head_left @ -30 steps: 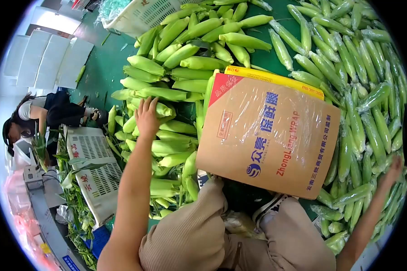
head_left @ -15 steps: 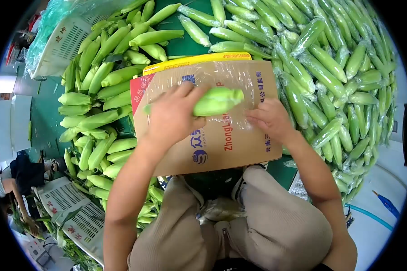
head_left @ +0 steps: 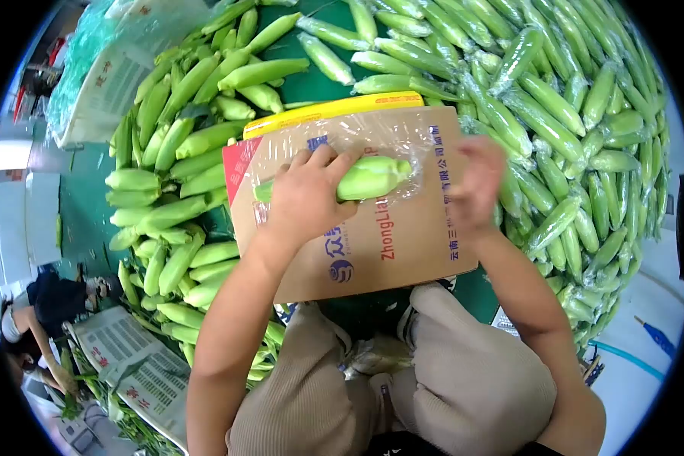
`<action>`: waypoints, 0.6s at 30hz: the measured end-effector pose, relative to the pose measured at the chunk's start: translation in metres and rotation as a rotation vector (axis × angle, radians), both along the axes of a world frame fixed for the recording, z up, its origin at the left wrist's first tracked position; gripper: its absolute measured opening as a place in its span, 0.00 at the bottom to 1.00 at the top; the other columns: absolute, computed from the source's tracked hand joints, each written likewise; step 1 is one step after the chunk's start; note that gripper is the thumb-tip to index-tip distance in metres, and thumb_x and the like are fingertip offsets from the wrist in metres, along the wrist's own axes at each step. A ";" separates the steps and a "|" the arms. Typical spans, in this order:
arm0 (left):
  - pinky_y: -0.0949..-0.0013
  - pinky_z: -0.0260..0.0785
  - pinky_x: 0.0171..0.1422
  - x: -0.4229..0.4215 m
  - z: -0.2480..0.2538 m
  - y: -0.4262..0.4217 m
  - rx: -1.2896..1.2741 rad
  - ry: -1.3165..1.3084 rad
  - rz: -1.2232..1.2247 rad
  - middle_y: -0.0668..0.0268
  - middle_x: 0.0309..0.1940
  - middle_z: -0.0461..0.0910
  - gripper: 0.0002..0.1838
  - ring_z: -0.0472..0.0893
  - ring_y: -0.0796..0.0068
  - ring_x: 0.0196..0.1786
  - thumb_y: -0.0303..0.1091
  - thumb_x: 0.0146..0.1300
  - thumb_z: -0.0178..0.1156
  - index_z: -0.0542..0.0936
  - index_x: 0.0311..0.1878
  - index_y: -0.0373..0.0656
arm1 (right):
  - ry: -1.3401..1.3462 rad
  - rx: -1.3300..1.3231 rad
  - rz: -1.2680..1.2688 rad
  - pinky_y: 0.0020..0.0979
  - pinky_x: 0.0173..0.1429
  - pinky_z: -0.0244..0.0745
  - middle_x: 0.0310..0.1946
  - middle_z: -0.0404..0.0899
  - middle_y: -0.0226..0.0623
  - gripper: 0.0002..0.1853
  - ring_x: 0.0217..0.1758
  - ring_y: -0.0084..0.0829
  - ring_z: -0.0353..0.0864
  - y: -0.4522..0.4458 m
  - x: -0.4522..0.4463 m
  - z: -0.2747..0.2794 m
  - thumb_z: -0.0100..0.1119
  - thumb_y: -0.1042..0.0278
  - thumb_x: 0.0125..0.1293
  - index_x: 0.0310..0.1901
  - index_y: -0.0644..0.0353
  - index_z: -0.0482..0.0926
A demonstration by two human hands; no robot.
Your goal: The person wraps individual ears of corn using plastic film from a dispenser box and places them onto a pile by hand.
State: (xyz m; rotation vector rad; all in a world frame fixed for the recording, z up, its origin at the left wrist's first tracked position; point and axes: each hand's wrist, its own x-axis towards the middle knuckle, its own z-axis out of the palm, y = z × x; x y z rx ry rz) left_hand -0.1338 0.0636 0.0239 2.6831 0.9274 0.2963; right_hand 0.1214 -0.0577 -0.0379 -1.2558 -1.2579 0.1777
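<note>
An ear of corn (head_left: 376, 177) in pale green husk lies across the cardboard box (head_left: 414, 232). My left hand (head_left: 310, 196) is closed over its left part, fingers wrapped round the top. Clear cling film (head_left: 372, 131) is spread on the box beneath and beyond the ear, with its edges hard to make out. Off the tip of the ear, at the right edge of the box, is my right hand (head_left: 476, 186). Motion smears its fingers, so whether it grips any film is not visible.
Unwrapped ears of corn (head_left: 178, 197) are heaped on the left. On the right is a large pile of film-wrapped ears (head_left: 543, 121). A yellow box (head_left: 334, 110) shows behind the cardboard. White crates (head_left: 102, 87) stand at the left, and another person (head_left: 49, 323) bends at the lower left.
The ear has come down flat on the box, my left hand still on it. My right hand has moved right, away from the ear's tip to the box edge.
</note>
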 end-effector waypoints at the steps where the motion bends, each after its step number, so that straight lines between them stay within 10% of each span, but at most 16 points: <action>1: 0.51 0.77 0.56 -0.003 0.000 -0.001 -0.013 0.015 0.019 0.64 0.49 0.79 0.39 0.80 0.54 0.54 0.42 0.46 0.74 0.78 0.68 0.61 | 0.188 0.020 -0.020 0.40 0.69 0.66 0.57 0.69 0.40 0.46 0.63 0.38 0.70 -0.007 0.004 -0.001 0.73 0.29 0.57 0.63 0.60 0.69; 6: 0.52 0.76 0.57 0.001 0.005 0.000 -0.039 0.054 0.024 0.64 0.50 0.79 0.40 0.80 0.54 0.55 0.42 0.47 0.74 0.76 0.69 0.62 | -0.820 -0.446 0.163 0.43 0.68 0.68 0.58 0.70 0.44 0.51 0.62 0.45 0.71 -0.024 0.005 0.013 0.81 0.36 0.46 0.65 0.59 0.70; 18: 0.54 0.70 0.64 -0.029 -0.019 0.006 -0.043 -0.371 -0.120 0.56 0.58 0.77 0.35 0.76 0.50 0.62 0.36 0.47 0.77 0.77 0.62 0.47 | -0.917 -0.468 0.225 0.40 0.55 0.75 0.47 0.76 0.35 0.42 0.53 0.40 0.76 0.053 -0.061 0.032 0.79 0.46 0.50 0.65 0.55 0.74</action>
